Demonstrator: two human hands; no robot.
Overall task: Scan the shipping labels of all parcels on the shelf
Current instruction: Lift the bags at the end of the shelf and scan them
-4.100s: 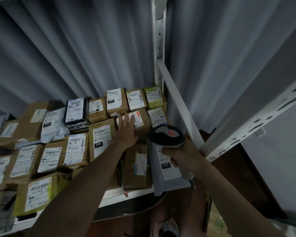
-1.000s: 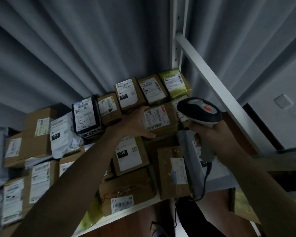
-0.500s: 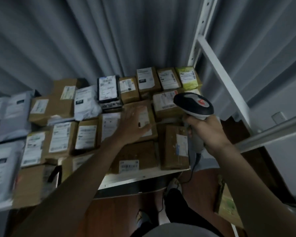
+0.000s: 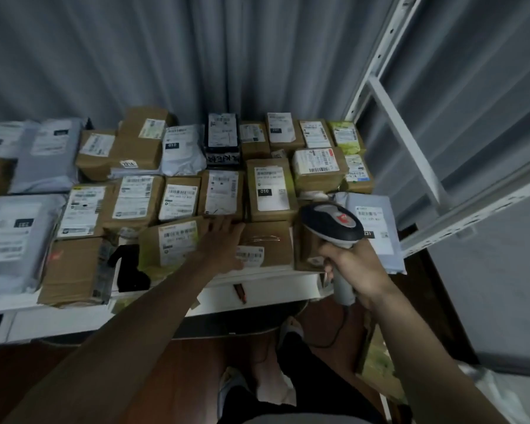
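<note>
**Parcels crowd the white shelf to its front edge**

The white metal shelf [image 4: 257,296] is packed with brown cardboard parcels and grey poly mailers, labels up, edge to edge from the grey pleated curtain [image 4: 166,56] at the back to the front lip. The left hand [image 4: 224,240], fingers straight, rests across a front-row brown box with a white barcode label [image 4: 172,243] and the tape-sealed brown box [image 4: 266,243] beside it. The right hand [image 4: 354,267] grips the handle of a grey handheld barcode scanner [image 4: 331,223], its head above the front right parcels. Open room lies only before the shelf edge, over the brown floor [image 4: 196,362].
</note>
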